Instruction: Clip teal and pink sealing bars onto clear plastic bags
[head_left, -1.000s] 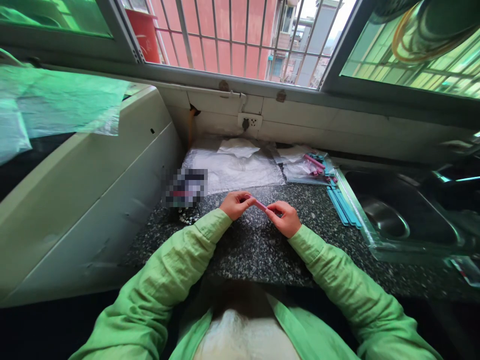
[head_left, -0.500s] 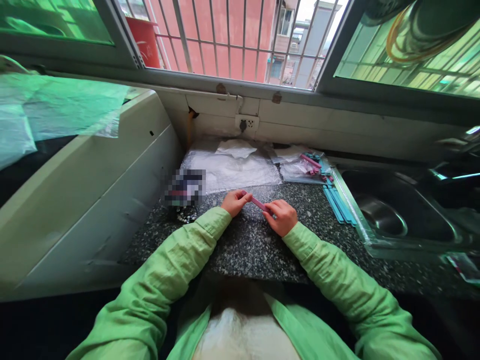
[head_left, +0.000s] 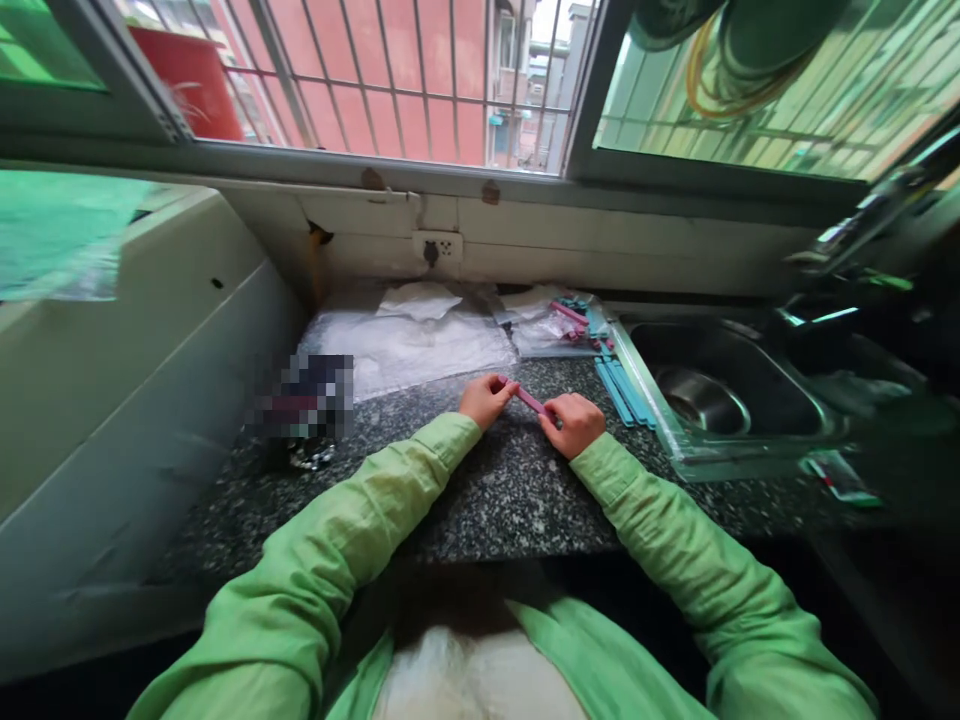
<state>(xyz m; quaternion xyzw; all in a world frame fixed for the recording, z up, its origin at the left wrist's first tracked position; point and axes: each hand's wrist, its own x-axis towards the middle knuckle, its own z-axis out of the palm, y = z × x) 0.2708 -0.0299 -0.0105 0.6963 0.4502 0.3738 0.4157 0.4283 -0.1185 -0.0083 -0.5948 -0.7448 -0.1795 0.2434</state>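
Observation:
Both of my hands hold one thin pink clip stick (head_left: 531,400) just above the speckled dark counter (head_left: 495,490). My left hand (head_left: 486,399) pinches its left end, and my right hand (head_left: 574,424) grips its right end. A clear plastic bag seems to lie under the stick, hard to make out. Green sleeves cover both arms. Several blue sticks (head_left: 622,392) lie on the counter to the right of my right hand. Behind them a clear bag (head_left: 556,325) holds more pink and blue sticks.
A pile of clear plastic bags (head_left: 409,340) lies at the back of the counter below a wall socket (head_left: 436,248). A steel sink (head_left: 712,395) sits at right. A white slanted appliance (head_left: 112,400) borders the left. A blurred dark object (head_left: 304,398) rests near it.
The view has swung to the right, so everything sits further left in the frame. My hands have stayed together on the pink stick, lowering it slightly toward the counter.

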